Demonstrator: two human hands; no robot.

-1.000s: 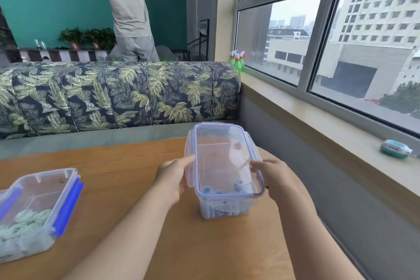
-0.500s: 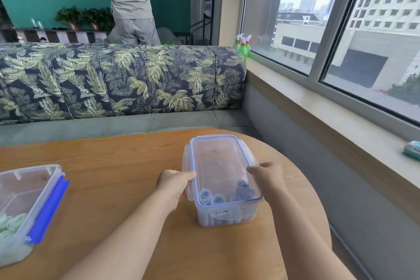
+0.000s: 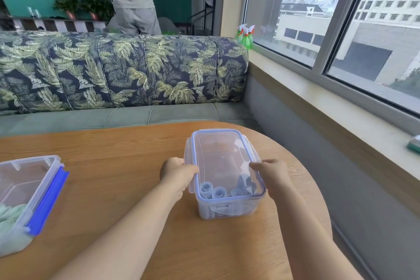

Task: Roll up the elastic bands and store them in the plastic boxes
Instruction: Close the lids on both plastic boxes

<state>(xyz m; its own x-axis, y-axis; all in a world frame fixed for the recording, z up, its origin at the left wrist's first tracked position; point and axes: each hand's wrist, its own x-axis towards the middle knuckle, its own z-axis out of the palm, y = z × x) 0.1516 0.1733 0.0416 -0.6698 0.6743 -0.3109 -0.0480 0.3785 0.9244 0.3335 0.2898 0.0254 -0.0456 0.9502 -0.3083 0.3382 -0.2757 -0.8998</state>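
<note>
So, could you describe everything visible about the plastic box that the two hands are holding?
The clear plastic box is rectangular, with a blue-rimmed transparent lid lying on top and side latch flaps. It stands upright on the wooden table, near its right edge. Rolled blue-grey elastic bands lie inside at the near end. The left hand and right hand grip the box by its long sides.

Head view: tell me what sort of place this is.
Probably a lounge or seating corner high in a city building: a leaf-print sofa, a round wooden table, and a wide window overlooking office blocks.
</note>
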